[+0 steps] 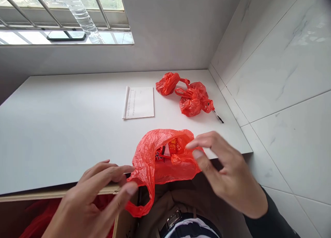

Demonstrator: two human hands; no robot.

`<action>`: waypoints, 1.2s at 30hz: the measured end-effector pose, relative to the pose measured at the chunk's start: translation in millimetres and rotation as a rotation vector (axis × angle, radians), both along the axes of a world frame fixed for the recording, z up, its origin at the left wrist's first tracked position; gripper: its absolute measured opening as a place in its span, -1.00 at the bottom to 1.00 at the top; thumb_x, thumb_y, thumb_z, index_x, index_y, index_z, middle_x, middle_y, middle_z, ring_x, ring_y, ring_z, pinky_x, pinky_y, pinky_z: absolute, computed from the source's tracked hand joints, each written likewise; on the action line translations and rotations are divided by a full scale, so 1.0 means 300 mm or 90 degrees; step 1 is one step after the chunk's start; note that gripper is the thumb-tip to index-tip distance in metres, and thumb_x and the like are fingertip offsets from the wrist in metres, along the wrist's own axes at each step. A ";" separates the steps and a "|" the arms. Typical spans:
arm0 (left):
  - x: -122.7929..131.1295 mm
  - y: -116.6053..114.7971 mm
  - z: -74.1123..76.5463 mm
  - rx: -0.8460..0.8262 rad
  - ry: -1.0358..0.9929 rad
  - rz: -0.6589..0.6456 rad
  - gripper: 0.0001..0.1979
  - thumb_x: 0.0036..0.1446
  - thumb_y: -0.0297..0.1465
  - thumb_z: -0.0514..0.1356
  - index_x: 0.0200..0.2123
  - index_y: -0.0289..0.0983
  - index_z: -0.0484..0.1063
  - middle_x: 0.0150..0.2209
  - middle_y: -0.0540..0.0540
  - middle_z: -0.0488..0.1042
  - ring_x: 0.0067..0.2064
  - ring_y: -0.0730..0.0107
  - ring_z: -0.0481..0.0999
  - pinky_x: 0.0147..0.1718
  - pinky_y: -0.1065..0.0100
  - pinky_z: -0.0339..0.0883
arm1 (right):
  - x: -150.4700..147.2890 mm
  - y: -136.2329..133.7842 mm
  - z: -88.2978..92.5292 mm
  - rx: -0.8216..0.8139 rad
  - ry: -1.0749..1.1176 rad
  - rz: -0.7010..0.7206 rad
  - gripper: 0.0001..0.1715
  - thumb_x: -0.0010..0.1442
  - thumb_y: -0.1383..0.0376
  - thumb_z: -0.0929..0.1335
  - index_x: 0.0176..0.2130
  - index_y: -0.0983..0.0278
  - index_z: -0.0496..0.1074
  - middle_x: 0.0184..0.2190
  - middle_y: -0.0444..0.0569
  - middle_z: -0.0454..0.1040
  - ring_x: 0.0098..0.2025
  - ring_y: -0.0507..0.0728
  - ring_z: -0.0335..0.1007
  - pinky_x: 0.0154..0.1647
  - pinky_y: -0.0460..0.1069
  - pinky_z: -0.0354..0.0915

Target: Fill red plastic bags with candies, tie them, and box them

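A red plastic bag (pixel 144 152) lies at the front edge of the white table, its mouth facing me and one handle loop hanging below the edge. Inside it are red packets (pixel 174 145) with yellow print and a piece with black and white marks. My left hand (pixel 95 193) is beside the bag's left side, fingers and thumb apart, the index fingertip at the plastic. At the right rim is my right hand (pixel 227 176), thumb and index finger apart; whether they touch the plastic I cannot tell. Neither hand grips anything visible.
Several knotted red bags (pixel 192 100) lie at the back right, with a black-and-white pen-like stick (pixel 219 116) beside them. An open notebook (pixel 139 102) is left of them. Below the table edge at left, an open wooden drawer (pixel 116 210) holds red material. A tiled wall borders the right.
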State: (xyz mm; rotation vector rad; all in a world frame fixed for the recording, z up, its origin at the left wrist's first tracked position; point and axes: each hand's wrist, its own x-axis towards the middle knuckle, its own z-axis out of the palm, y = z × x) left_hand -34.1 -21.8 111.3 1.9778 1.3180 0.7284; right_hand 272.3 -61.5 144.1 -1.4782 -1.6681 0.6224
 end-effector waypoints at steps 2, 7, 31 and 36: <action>0.023 -0.009 0.007 0.076 0.161 -0.133 -0.35 -0.04 -0.13 0.44 0.15 0.01 0.45 -0.08 -0.02 0.59 0.11 -0.01 0.43 0.07 0.20 0.28 | -0.057 0.022 0.011 -0.004 0.020 0.169 -0.78 0.41 0.40 0.24 -0.06 0.20 0.43 -0.13 -0.10 0.54 -0.04 0.04 0.46 0.05 -0.06 0.35; 0.085 -0.012 0.004 0.135 0.228 -0.212 -0.59 0.24 -0.22 0.25 0.16 0.04 0.41 -0.21 0.06 0.58 -0.12 0.24 0.56 0.31 0.13 -0.02 | -0.138 0.118 -0.148 -0.212 -0.365 0.262 -0.73 0.40 0.37 0.23 -0.12 0.35 0.52 -0.29 0.10 0.60 -0.21 0.22 0.56 -0.10 0.10 0.42; 0.182 0.043 0.035 -0.323 -0.532 0.015 -0.56 0.42 -0.27 -0.01 0.31 0.02 0.29 -0.58 0.04 0.41 -0.45 0.36 0.35 -0.23 0.27 0.25 | -0.086 0.054 -0.259 -0.219 -0.588 0.159 -0.46 0.36 0.39 0.29 0.29 0.21 0.33 -0.07 0.12 0.52 -0.06 0.28 0.48 -0.19 0.10 0.43; 0.155 0.025 0.027 -0.338 -0.540 -0.007 -0.54 0.42 -0.26 -0.07 0.31 0.04 0.30 -0.56 0.01 0.43 -0.44 0.33 0.38 -0.25 0.25 0.24 | -0.087 0.120 -0.322 -0.231 -0.586 0.153 -0.22 0.30 0.30 0.37 0.41 0.20 0.13 0.24 0.26 0.34 0.20 0.40 0.34 0.09 0.21 0.37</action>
